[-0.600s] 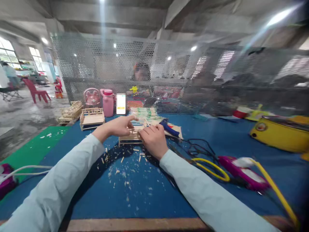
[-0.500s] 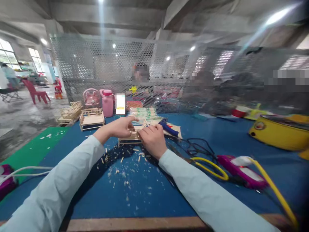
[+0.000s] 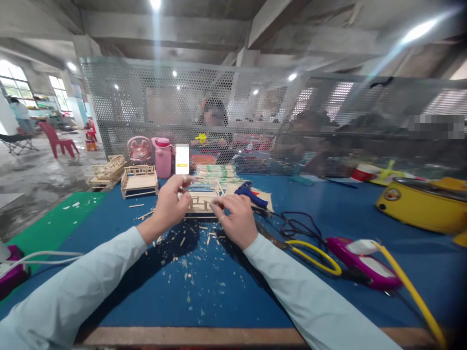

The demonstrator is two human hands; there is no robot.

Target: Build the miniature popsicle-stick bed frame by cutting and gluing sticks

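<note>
A small wooden model (image 3: pixel 200 205) made of thin sticks, with a low railing, lies on the blue table between my hands. My left hand (image 3: pixel 171 201) is at its left end, thumb and fingers apart and curved, with nothing visible in them. My right hand (image 3: pixel 239 216) is at the model's right side, its thumb and fingertips pinched together on what looks like a short wooden stick (image 3: pixel 208 203) by the railing. The fingers partly hide that piece. Just behind my right hand lies a blue glue gun (image 3: pixel 251 194).
A finished-looking stick model (image 3: pixel 139 182) stands at left, with stacked models (image 3: pixel 107 170) beyond. Pink bottle (image 3: pixel 163 158), lit phone (image 3: pixel 182 159) and stick bundles (image 3: pixel 215 172) line the mesh screen (image 3: pixel 153 107). Yellow-handled pliers (image 3: pixel 314 257), a purple power strip (image 3: pixel 365 262) and a yellow pot (image 3: pixel 419 204) are right.
My left hand has drawn back to the left and its fingers have lifted off the model. My right hand has shifted slightly, fingertips now pinched at the railing. The view has tilted slightly.
</note>
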